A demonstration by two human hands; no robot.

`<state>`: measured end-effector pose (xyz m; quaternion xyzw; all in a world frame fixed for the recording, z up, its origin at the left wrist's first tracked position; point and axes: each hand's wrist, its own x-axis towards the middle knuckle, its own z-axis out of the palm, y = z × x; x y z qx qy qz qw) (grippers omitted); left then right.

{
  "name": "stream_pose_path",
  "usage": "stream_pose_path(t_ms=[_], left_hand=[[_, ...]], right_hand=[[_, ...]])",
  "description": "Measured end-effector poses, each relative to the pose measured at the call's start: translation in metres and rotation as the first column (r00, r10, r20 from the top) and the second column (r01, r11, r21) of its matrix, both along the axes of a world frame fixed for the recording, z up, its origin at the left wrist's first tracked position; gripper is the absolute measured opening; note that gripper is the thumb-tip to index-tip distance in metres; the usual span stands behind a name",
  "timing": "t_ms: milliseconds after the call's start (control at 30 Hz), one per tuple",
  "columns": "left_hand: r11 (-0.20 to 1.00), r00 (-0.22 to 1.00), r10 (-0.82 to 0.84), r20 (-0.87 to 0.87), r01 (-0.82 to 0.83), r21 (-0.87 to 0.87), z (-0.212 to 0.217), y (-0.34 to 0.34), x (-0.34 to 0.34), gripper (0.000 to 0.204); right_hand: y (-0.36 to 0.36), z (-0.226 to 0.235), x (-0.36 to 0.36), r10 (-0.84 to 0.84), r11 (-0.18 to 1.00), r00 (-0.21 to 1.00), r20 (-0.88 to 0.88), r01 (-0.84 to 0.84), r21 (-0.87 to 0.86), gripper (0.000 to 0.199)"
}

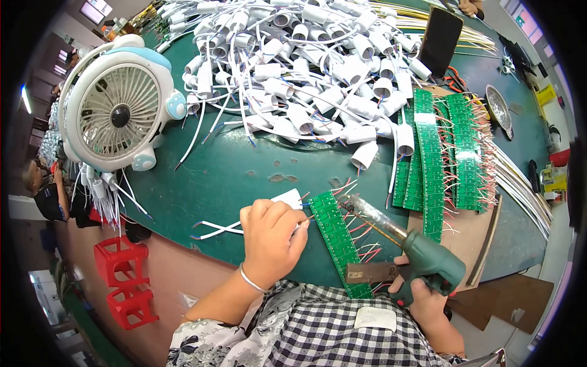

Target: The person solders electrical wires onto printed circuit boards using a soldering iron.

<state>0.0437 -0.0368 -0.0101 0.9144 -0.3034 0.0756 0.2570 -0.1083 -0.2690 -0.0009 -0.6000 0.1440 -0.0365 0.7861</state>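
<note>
My left hand (271, 238) is closed around a white lamp socket (289, 198), whose white wires (214, 229) trail off to the left. It holds the socket against the near end of a long green circuit board strip (338, 240) lying on the green table (232, 177). My right hand (422, 296) grips a green-handled soldering gun (428, 260). Its metal tip (353, 205) touches the top of the strip beside the socket. Red wires stick out along the strip's right edge.
A large pile of white sockets with wires (306, 67) covers the far table. More green strips (440, 147) lie on brown board at right. A white desk fan (119, 104) stands at left, a dark phone (440, 40) upright at the back, red crates (125, 281) below.
</note>
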Motion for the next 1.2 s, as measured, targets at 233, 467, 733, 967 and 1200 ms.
stream_pose_path(t_ms=[233,467,733,967,1200], left_hand=[[0.993,0.993,0.111,0.029,-0.112,0.037,-0.007,-0.010,0.003,0.007],[0.995,0.994,0.101,-0.036,-0.101,0.014,-0.006,-0.011,0.007,0.005],[0.995,0.995,0.100,-0.016,-0.100,0.002,-0.008,-0.010,0.006,0.006],[0.996,0.996,0.085,-0.001,-0.085,0.022,-0.005,-0.012,0.011,0.007],[0.997,0.998,0.066,0.013,-0.066,0.029,-0.007,-0.012,0.012,0.008]], right_hand=[[-0.005,0.003,-0.010,0.098,0.956,0.984,-0.149,-0.135,-0.261,0.037],[-0.004,0.002,-0.005,0.273,0.682,0.939,-0.207,-0.341,-0.647,0.031],[-0.002,0.005,0.003,0.330,0.607,0.925,-0.187,-0.360,-0.709,0.034],[-0.001,0.005,0.008,0.377,0.555,0.915,-0.146,-0.350,-0.755,0.034],[-0.001,0.010,0.008,0.455,0.332,0.876,-0.161,-0.335,-0.882,0.039]])
